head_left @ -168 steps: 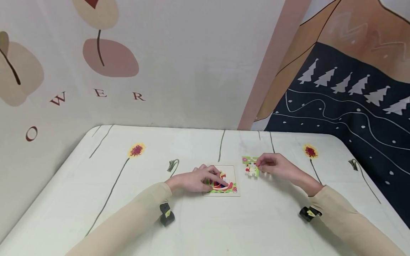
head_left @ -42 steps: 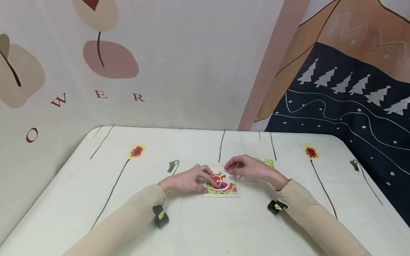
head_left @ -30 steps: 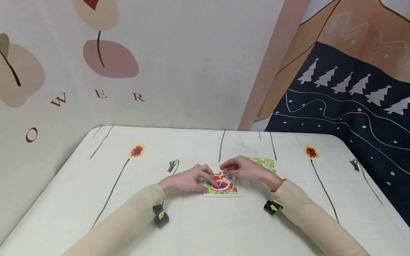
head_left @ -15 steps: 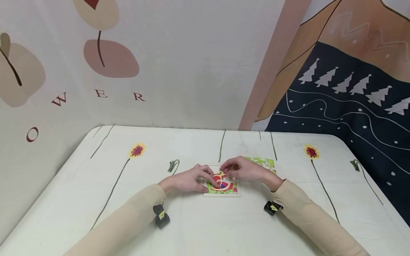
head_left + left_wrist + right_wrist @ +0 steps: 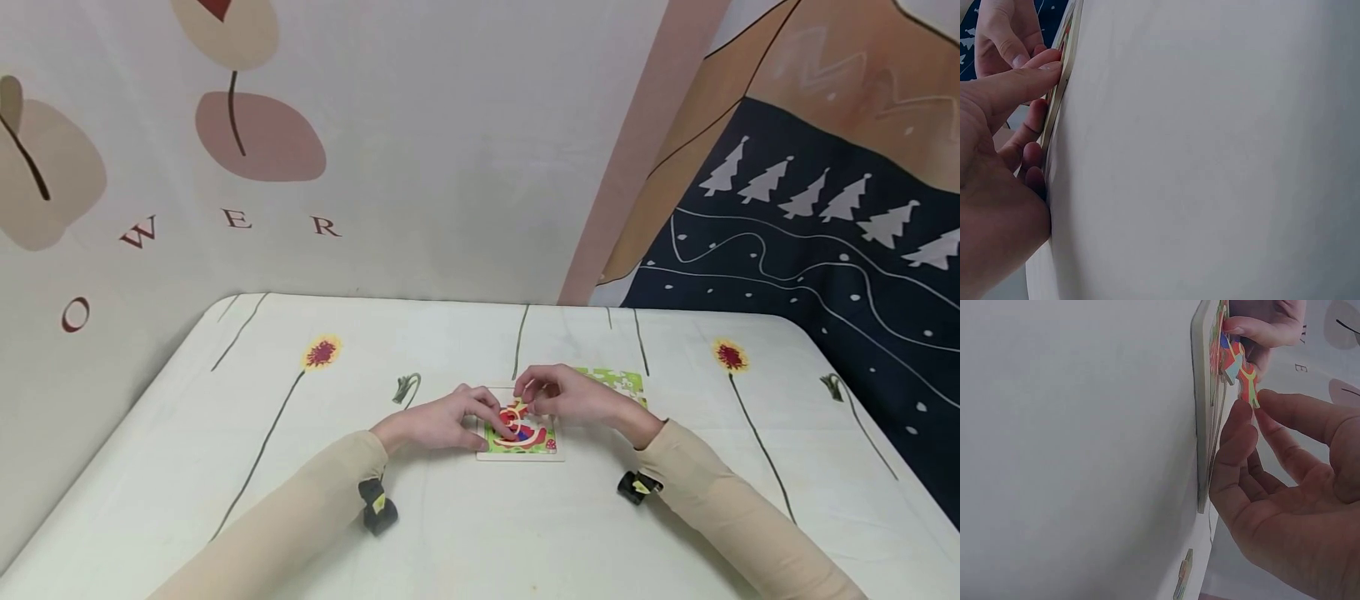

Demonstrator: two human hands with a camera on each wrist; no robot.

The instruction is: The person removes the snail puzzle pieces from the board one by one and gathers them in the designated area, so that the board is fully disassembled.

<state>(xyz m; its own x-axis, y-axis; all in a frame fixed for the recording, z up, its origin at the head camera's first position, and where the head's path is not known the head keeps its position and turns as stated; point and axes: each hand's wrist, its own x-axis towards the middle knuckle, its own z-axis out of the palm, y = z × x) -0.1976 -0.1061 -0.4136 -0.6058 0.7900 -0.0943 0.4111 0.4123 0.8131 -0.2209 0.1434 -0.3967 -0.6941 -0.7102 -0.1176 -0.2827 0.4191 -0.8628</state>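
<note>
Evidently, from the head view, steadying the flat puzzle board (image 5: 521,457) on the table (image 5: 480,542) with straightish fingers of the left hand (image 5: 446,421), perhaps against slipping, beside loose green pieces (image 5: 624,382). From the left wrist, touching its thin, pale edge. From the right wrist, pinching a knobbly red-and-yellow piece (image 5: 1248,382) between thumb and finger of the right hand (image 5: 1285,503), probably for fine control, holding it tilted over the board.
</note>
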